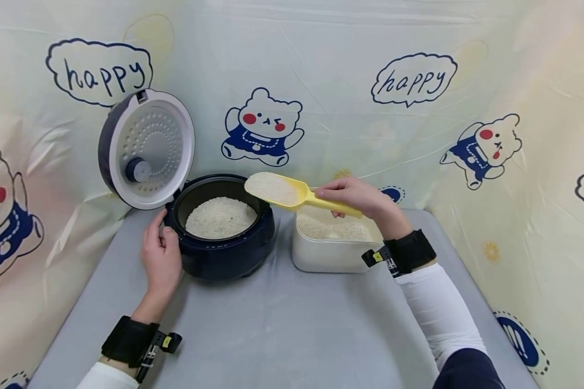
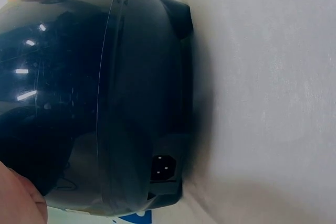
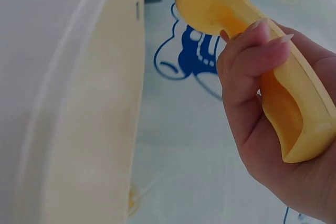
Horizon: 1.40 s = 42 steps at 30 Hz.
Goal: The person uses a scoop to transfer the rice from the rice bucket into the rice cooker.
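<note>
In the head view my right hand (image 1: 357, 197) grips the handle of a yellow scoop (image 1: 302, 195) heaped with white rice (image 1: 272, 187). The scoop's tip overlaps the right rim of a dark blue rice cooker (image 1: 224, 256), whose pot holds a mound of rice (image 1: 221, 218). The cooker's lid (image 1: 153, 146) stands raised at the left. My left hand (image 1: 161, 254) rests against the cooker's left side, fingers near the rim. The right wrist view shows curled fingers round the scoop handle (image 3: 307, 98). Part of the left hand (image 2: 18, 198) touches the cooker's wall in the left wrist view.
A white bin (image 1: 331, 256) with rice in it stands right of the cooker, below the right hand. Both stand on a grey-covered table (image 1: 292, 329). A printed cloth (image 1: 331, 70) hangs behind. The cooker's power socket (image 2: 164, 168) shows low on its side.
</note>
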{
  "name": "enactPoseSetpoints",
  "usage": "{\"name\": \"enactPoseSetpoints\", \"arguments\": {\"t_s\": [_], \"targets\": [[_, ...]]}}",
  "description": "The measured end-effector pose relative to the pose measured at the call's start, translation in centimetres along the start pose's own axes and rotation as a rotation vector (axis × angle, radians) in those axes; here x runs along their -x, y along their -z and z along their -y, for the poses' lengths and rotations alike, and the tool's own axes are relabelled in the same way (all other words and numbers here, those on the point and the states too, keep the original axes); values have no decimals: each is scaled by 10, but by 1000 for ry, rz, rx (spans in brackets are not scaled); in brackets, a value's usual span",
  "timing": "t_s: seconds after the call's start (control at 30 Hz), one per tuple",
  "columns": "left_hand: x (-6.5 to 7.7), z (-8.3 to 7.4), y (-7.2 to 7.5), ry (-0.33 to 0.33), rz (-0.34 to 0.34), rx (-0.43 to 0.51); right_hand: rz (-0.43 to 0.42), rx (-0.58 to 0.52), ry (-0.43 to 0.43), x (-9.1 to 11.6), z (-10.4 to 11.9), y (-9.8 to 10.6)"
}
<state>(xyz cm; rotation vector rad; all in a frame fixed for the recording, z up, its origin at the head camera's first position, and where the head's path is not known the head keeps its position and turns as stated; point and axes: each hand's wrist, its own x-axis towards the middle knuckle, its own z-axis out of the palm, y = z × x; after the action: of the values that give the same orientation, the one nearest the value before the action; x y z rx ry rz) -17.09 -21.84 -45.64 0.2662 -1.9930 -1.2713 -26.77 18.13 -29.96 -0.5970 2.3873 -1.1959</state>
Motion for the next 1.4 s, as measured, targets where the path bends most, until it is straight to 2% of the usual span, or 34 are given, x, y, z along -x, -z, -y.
{"name": "enactPoseSetpoints", "arguments": {"t_s": [0.27,0.47,0.9,1.4], "targets": [[0,-2,2,-10,-1,3,16,93,9,-29,44,-22],[1,-4,1,-23,-4,4,17,156,22,-39,62,-33],[1,-3,-1,-18,-7,15,-10,235,47,-46,71,-40],[0,-3,0,-21,-6,10,-90,469,116,-57,77,-53]]}}
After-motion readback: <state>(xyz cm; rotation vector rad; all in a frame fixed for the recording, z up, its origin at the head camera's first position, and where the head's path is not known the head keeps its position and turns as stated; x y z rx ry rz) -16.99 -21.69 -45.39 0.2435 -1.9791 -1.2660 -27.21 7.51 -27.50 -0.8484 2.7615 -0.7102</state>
